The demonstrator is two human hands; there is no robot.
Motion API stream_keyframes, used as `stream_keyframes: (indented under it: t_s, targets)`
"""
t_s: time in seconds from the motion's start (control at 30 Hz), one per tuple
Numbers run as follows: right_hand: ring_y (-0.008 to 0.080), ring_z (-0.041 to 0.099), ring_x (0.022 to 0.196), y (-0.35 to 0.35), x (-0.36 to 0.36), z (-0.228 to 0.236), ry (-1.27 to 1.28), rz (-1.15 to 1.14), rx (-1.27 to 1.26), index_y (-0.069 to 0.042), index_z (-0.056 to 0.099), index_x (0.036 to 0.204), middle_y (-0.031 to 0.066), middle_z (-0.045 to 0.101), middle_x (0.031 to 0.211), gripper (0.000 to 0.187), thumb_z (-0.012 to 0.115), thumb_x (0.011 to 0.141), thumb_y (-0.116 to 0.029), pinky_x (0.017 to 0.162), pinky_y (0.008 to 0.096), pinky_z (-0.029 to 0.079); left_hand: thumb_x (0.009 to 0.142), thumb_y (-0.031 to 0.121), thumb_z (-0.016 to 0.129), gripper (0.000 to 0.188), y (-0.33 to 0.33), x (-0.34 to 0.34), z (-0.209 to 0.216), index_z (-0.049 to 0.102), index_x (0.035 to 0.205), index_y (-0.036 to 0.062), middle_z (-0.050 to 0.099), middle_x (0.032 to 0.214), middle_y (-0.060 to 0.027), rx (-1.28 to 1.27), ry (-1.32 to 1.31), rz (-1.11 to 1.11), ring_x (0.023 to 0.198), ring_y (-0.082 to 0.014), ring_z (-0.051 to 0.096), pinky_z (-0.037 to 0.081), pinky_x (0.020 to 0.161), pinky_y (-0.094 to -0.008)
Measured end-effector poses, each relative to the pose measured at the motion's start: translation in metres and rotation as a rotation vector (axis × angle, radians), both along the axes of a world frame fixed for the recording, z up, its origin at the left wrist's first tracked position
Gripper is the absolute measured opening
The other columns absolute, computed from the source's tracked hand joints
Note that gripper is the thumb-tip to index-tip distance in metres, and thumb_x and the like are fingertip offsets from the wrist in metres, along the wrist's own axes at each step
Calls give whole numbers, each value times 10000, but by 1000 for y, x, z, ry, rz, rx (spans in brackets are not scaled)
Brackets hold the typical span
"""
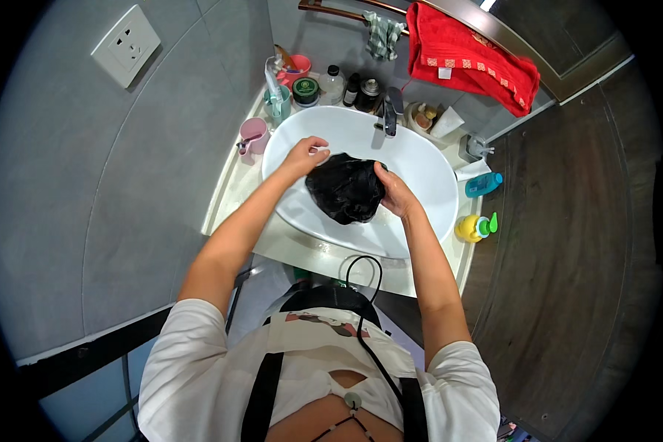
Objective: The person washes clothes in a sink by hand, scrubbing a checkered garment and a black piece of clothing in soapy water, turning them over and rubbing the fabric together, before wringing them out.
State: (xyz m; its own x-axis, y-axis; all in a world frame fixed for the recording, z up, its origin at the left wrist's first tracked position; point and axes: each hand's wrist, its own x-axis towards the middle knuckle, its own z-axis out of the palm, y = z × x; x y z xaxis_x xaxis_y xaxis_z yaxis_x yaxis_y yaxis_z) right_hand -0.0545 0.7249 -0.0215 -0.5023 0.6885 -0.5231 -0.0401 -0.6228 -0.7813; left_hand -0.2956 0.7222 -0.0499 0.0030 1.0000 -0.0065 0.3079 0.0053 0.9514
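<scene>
A crumpled, glossy black cloth (345, 188) hangs bunched over the bowl of the white washbasin (427, 169). My right hand (396, 193) grips its right edge, thumb on top and the other fingers partly hidden. At the cloth's upper left is my left hand (304, 157), its fingers curved with a gap between thumb and fingertips. Nothing shows clearly in that hand. The dark tap (391, 118) rises behind the far rim of the basin.
Along the back stand a green-lidded jar (305, 91), a clear bottle (332, 85) and dark bottles. A pink cup (254, 135) is at left. At right are a blue bottle (484, 184) and a yellow pump bottle (475, 227). A red towel (468, 55) hangs above.
</scene>
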Motion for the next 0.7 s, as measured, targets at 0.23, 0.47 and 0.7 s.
stream_keyframes:
  t_s: [0.23,0.47,0.7]
  targets:
    - [173,570,887,-10,-1,4,258,-130,-72,-57,532,1016,60,590,977,456,398,862,-465,808,327,454,760,60,515,266,-41,52,-10,546,1021,20,564,932,-33,-114,-318,-307,861,-106,504,409,777,-246]
    - [162,547,870,-9,12,5,71,-139,53,-22,516,1036,69,575,951,524,431,838,-500,776,297,436,772,56,493,162,-37,57,-9,567,905,-1,563,777,-10,-197,-290,-225,742,-89,513,412,699,-231]
    - [165,532,717,-2,57,-12,-650,-202,261,58,558,944,85,580,806,540,523,799,-461,668,271,424,776,71,501,151,-30,38,10,580,877,-7,560,738,3,-1,-127,4,687,-94,505,405,657,-219]
